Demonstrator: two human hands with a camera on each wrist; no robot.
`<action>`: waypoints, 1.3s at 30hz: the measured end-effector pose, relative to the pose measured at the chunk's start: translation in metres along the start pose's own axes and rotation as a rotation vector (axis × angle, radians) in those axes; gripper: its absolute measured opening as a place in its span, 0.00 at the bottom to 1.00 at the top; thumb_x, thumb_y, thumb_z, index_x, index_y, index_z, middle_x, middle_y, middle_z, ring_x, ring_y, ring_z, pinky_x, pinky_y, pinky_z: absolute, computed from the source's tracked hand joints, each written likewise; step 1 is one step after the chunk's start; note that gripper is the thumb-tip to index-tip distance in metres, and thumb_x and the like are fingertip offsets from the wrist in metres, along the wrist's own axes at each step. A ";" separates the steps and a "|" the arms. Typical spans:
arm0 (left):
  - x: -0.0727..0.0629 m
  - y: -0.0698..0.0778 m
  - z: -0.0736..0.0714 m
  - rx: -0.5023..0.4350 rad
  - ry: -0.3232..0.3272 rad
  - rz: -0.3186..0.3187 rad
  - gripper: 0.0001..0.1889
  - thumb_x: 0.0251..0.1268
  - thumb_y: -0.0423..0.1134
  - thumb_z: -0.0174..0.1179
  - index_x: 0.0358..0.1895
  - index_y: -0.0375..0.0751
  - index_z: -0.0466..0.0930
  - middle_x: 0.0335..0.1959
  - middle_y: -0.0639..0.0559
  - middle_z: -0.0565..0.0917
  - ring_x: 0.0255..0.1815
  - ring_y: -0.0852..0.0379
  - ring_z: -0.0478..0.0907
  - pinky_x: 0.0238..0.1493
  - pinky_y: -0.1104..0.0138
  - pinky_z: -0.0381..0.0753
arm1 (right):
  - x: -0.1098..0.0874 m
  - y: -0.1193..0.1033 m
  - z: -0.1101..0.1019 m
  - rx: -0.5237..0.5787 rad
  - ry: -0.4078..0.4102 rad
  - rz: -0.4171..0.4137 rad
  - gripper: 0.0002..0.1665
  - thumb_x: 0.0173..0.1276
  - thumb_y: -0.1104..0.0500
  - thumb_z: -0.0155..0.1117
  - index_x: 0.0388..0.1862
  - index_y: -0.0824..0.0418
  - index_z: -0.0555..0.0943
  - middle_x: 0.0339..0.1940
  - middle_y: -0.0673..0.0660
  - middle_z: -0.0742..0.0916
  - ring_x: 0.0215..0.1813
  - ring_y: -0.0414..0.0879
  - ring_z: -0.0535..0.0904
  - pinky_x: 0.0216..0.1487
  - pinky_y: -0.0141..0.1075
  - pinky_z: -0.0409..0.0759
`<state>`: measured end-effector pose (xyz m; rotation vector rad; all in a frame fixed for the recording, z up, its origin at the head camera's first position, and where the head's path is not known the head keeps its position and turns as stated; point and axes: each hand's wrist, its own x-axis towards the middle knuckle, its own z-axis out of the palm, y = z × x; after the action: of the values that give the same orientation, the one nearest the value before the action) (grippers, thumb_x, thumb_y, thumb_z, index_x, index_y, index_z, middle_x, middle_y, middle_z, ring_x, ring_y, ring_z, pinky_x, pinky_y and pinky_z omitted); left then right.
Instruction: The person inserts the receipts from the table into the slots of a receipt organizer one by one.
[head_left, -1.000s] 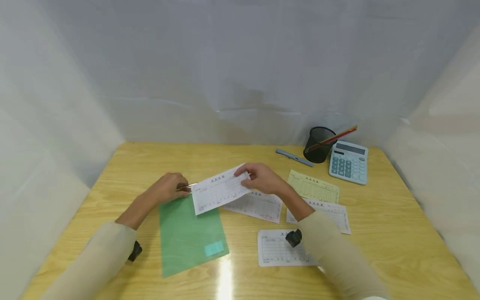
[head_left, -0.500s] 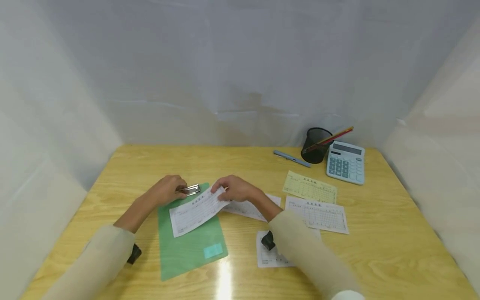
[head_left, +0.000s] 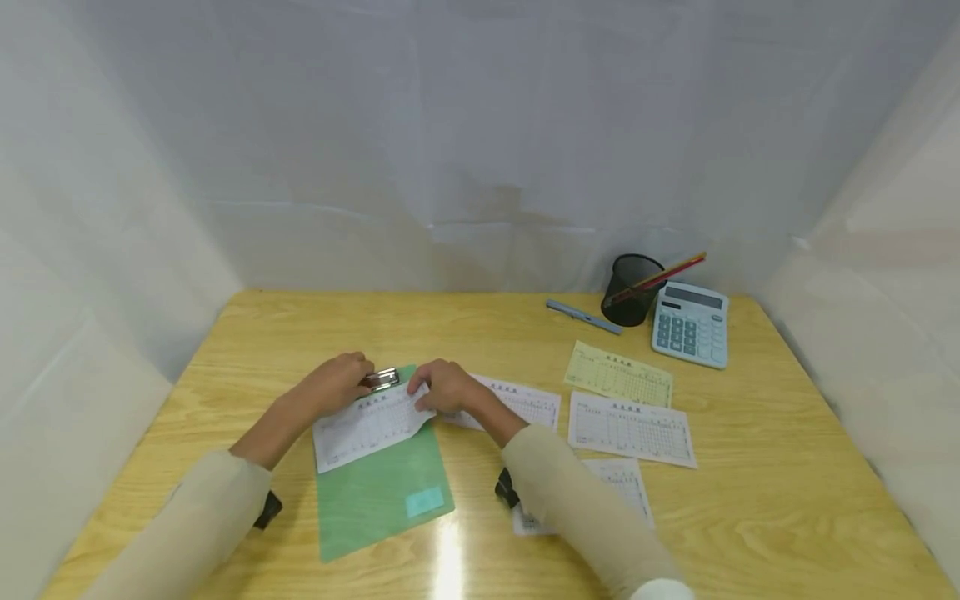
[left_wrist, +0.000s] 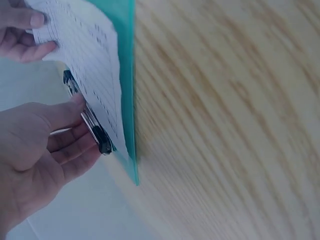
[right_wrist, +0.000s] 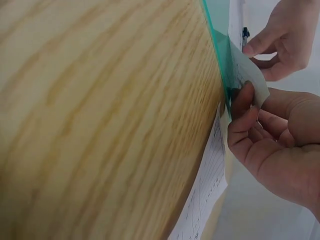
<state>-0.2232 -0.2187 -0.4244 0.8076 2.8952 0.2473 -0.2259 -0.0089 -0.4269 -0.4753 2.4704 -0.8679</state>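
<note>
A green clipboard (head_left: 382, 508) with a light blue label lies at the left of the wooden table. My left hand (head_left: 337, 385) is at its top edge, thumb and fingers pinching the metal clip (left_wrist: 90, 120). Across the upper part of the board lies a white printed form (head_left: 363, 431), its top edge close along the clip. My right hand (head_left: 444, 388) pinches that form by its upper right corner, where the paper bends up in the right wrist view. Partly behind the right hand, another printed form (head_left: 525, 406) lies on the table.
Right of the hands lie a yellow form (head_left: 621, 375), a white form (head_left: 632, 428) and a lower white form (head_left: 628, 479) partly under the right sleeve. Farther back are a blue pen (head_left: 583, 317), a black mesh pencil cup (head_left: 622, 304) and a light blue calculator (head_left: 690, 325).
My right hand has carried the white form left and down onto the clipboard, its top edge now near the clip. The left hand has stayed at the clip.
</note>
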 end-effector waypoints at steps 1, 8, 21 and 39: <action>0.000 0.001 0.000 0.022 0.002 -0.002 0.07 0.59 0.33 0.63 0.38 0.33 0.80 0.32 0.46 0.79 0.32 0.54 0.75 0.35 0.64 0.80 | 0.000 -0.001 0.000 -0.001 0.007 0.004 0.11 0.59 0.63 0.68 0.42 0.54 0.82 0.40 0.52 0.83 0.37 0.41 0.75 0.34 0.26 0.73; -0.002 0.007 0.001 0.130 -0.008 -0.010 0.11 0.61 0.33 0.61 0.43 0.30 0.80 0.37 0.40 0.80 0.38 0.47 0.79 0.42 0.59 0.83 | 0.000 -0.008 0.003 0.029 0.012 0.061 0.11 0.58 0.65 0.68 0.40 0.55 0.82 0.42 0.53 0.84 0.27 0.40 0.73 0.25 0.26 0.73; -0.003 0.012 -0.003 0.141 -0.023 -0.012 0.09 0.64 0.30 0.57 0.44 0.29 0.81 0.37 0.41 0.79 0.38 0.49 0.78 0.41 0.62 0.83 | -0.002 -0.014 0.000 0.009 0.057 0.083 0.13 0.59 0.64 0.67 0.44 0.56 0.81 0.44 0.54 0.85 0.29 0.41 0.74 0.26 0.26 0.73; -0.006 0.008 0.002 0.121 -0.001 0.004 0.08 0.64 0.28 0.55 0.43 0.30 0.82 0.37 0.41 0.79 0.37 0.48 0.77 0.40 0.61 0.82 | -0.005 -0.011 0.014 0.008 0.096 0.038 0.13 0.64 0.66 0.61 0.47 0.56 0.81 0.57 0.57 0.82 0.44 0.43 0.76 0.31 0.25 0.76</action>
<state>-0.2132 -0.2147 -0.4243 0.8312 2.9312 0.0720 -0.2123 -0.0212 -0.4277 -0.3910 2.5535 -0.9042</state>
